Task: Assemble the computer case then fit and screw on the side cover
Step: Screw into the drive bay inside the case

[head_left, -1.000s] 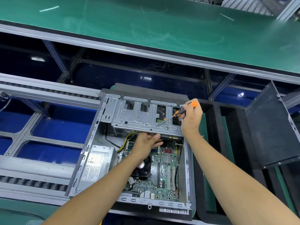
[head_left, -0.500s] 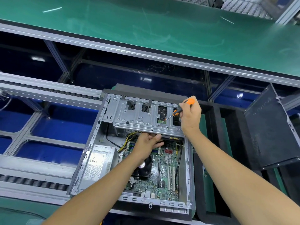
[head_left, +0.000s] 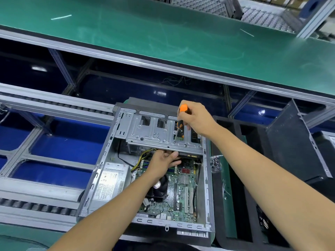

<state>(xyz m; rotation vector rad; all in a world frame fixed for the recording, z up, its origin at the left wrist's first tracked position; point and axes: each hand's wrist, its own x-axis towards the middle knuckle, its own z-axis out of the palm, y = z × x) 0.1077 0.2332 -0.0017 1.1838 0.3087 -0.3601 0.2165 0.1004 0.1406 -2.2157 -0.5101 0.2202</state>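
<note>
The drive cage (head_left: 164,132) looks like stiff, sharp-edged sheet metal; left hand (head_left: 164,160) steadies its underside, fingers extended; right hand (head_left: 194,117) grips the screwdriver (head_left: 181,117).

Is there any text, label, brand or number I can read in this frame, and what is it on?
None can be quoted.
Power supply label: white sticker with rows of print, too small and blurred to read.
Motherboard: markings and chip print, too small to read.
Side cover leaning at the right: no lettering shows.
Screwdriver in the right hand: no marking visible.
</note>
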